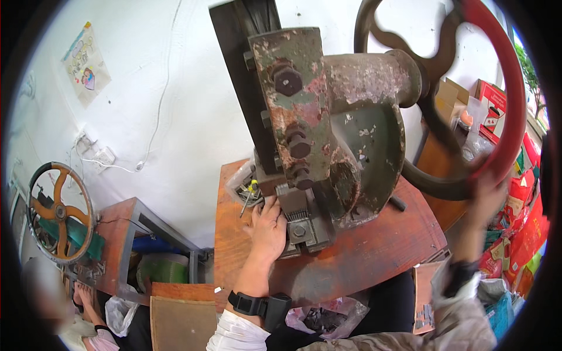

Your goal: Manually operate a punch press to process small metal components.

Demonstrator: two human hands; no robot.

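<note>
A heavy hand press [293, 111] with chipped green paint stands on a reddish-brown wooden table [363, 257]. My left hand [269, 229] is at the left side of the press's die [300, 225], just under the ram. Its fingers are bent together by the tooling; the tips are partly hidden, and what they pinch cannot be made out. On the right, my right hand [490, 175] grips the red part of the press's large handwheel [515, 93]. Both that hand and the lower rim are smeared by motion.
Behind my left hand, a clear plastic container [239, 180] holds small metal parts and a yellow-handled tool [253, 187]. A plastic bag of metal pieces [325, 320] lies below the table edge. Another person's hand [85, 295] works at far left, below a second handwheel [60, 212]. Red packages [521, 199] crowd the right.
</note>
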